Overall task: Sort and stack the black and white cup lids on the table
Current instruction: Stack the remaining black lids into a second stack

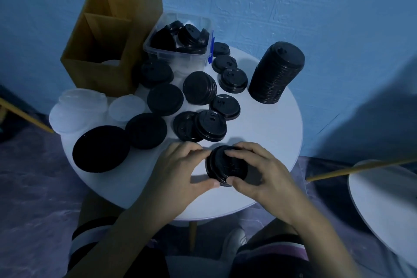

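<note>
On the round table point(270, 124), a small lid stack point(225, 166) sits at the near edge, gripped between the left hand point(180, 169) and the right hand point(264, 171). Loose lids point(198, 88) spread across the middle, behind the hands. A tall lid stack point(277, 72) stands far right. A plastic bin point(178, 52) with lids in it sits far centre, and a cardboard box point(108, 36) is left of it. A lid pile point(76, 110) lies just in front of the box.

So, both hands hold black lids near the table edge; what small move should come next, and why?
Probably carry the black lids, gripped between the left hand and the right hand, over to the tall stack at the far right and set them on top. That stack is the one tall sorted black pile.
</note>
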Tool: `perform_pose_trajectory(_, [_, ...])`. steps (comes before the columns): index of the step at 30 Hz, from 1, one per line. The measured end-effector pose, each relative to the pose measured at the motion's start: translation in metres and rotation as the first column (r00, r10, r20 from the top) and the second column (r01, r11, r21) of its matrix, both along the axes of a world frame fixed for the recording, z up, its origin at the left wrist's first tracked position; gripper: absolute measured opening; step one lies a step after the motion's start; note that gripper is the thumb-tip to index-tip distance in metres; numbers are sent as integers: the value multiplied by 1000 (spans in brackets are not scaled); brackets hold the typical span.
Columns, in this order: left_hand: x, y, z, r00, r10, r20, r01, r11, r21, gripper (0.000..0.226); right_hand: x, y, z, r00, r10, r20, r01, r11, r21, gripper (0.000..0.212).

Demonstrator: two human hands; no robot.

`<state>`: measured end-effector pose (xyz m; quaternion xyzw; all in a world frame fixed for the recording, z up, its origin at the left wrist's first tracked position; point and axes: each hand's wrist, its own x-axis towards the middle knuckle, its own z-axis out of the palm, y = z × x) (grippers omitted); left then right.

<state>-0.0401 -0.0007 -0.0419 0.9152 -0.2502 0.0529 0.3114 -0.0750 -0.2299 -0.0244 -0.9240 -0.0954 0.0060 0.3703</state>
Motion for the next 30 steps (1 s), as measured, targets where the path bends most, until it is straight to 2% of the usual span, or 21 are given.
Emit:
perform_pose_trajectory(5, [0,1,1,999,-2,-50,1,1000,-20,72,1,0,4,999,32,-2,-32,998,-50,54])
perform_pose_trajectory(7, [0,3,4,996,-2,-94,-6,996,-85,78,2,2,5,999,43,-2,-43,996,-75,54])
perform_pose_trajectory(9, [-1,5,8,992,-2,-128,-16,991,-136,72,2,5,6,998,56,2,-56,994,-94,55])
perform_pose_trajectory(13, [-1,5,8,996,2,-93,-16,990,-143,52,2,7,5,998,62,25,-59,993,-101,55])
perform_pose_trajectory(20, [-2,5,-2,997,45,-69,-51,995,-83,49,2,7,-1,998,60,33,-54,987,-154,54])
perform_pose_trajectory(26, [-6,5,2,999,20,-43,-24,997,-73,64,5,12,-3,999,43,31,-40,994,-98,65])
perform_pose_trajectory(28, [-3,7,2,997,32,-64,-37,997,-71,70,10,12,-2,996,68,-57,-69,998,-4,68])
perform_pose_trajectory(30, [1,11,1,995,45,-84,-49,997,-51,72,17,5,2,981,113,-157,-84,980,181,67])
